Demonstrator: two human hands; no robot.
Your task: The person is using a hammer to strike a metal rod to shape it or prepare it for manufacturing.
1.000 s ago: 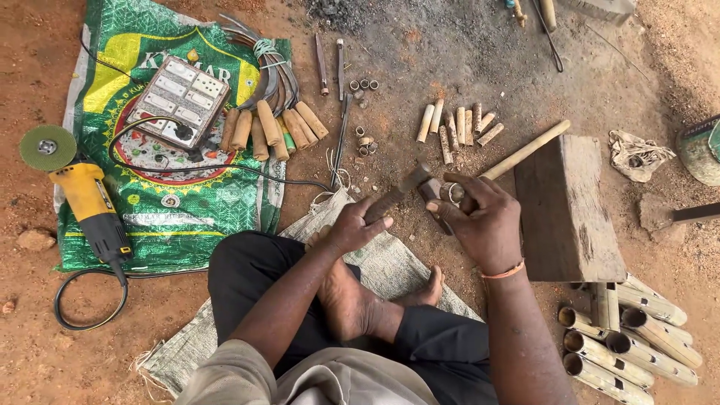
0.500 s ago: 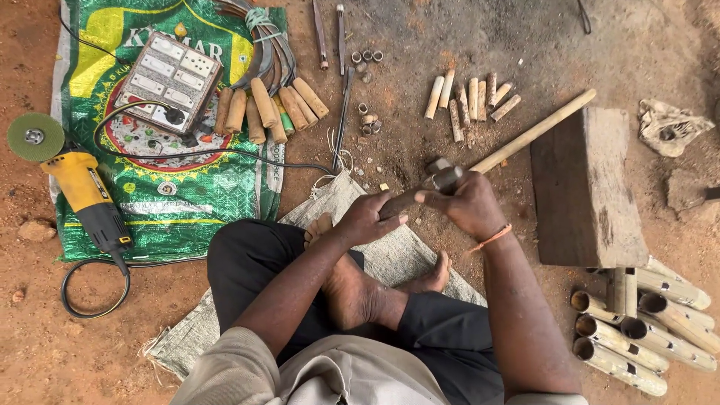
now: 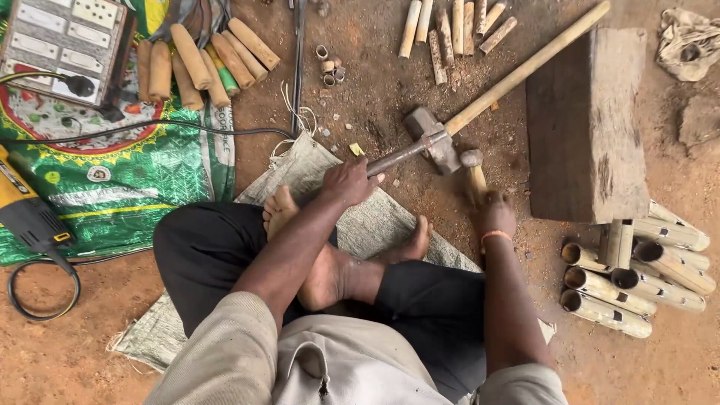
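I sit cross-legged on a woven sack (image 3: pixel 298 174) on the dirt. My left hand (image 3: pixel 349 181) grips a thin metal rod (image 3: pixel 401 154) whose far end lies against the steel head of a sledgehammer (image 3: pixel 433 139). The hammer's long wooden handle (image 3: pixel 534 62) runs up to the right. My right hand (image 3: pixel 492 214) is closed on a short wooden handle (image 3: pixel 477 178) with a metal ring at its top, held just right of the hammer head.
A wooden block (image 3: pixel 585 120) lies to the right, with cut tubes (image 3: pixel 637 274) stacked below it. Wooden handles (image 3: pixel 202 58), small metal rings (image 3: pixel 330 67) and short sticks (image 3: pixel 450 26) lie ahead. A switch board (image 3: pixel 60 41), black cable (image 3: pixel 172 129) and angle grinder (image 3: pixel 26 217) rest on a green sack (image 3: pixel 127 180).
The view has dropped closer to the ground. My hands, together at the hammer head before, have parted: the right one now holds the short handle lower right, and the left keeps the rod.
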